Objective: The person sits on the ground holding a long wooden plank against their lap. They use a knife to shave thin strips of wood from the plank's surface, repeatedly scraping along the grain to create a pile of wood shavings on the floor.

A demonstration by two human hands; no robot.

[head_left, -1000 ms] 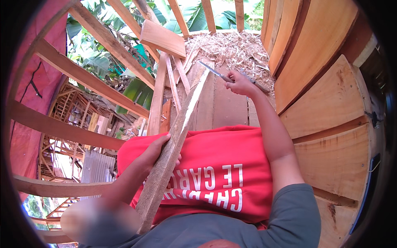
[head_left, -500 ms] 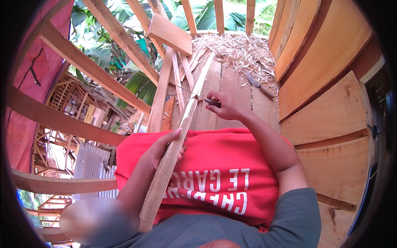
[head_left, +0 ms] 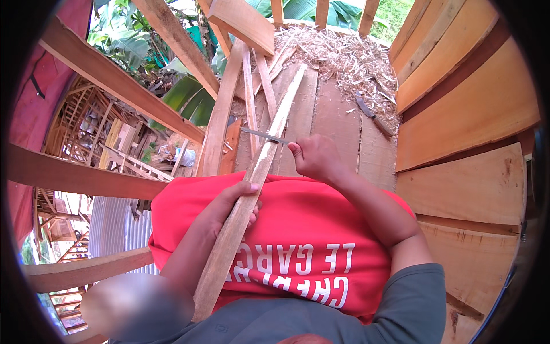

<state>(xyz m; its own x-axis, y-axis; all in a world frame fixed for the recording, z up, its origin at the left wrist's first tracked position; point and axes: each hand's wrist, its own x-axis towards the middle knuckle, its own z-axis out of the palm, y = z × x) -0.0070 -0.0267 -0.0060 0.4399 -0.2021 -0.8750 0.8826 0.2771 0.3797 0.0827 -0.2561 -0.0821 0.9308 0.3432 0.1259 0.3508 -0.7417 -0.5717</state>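
A long wooden strip (head_left: 227, 247) slants from near my body up and away over the red cloth (head_left: 309, 218) on my lap. My left hand (head_left: 230, 205) is wrapped round its middle, thumb on top. Its farther part is pale and freshly shaved; the nearer part is rough and brown. My right hand (head_left: 321, 157) is closed on a knife, whose thin blade (head_left: 264, 136) lies across the strip just beyond my left hand. The handle is hidden in my fist.
A second knife (head_left: 374, 117) lies on the plank floor (head_left: 329, 126), by heaped wood shavings (head_left: 349, 60). Plank walls (head_left: 464, 186) stand on the right. Slanting posts (head_left: 123, 89) line the left side. A wood block (head_left: 243, 26) and loose strips (head_left: 250, 94) are beyond the strip.
My right hand has turned and shifted slightly right and nearer; the blade now shows broader across the strip. My left hand keeps its grip on the strip. The whole view has shifted a little.
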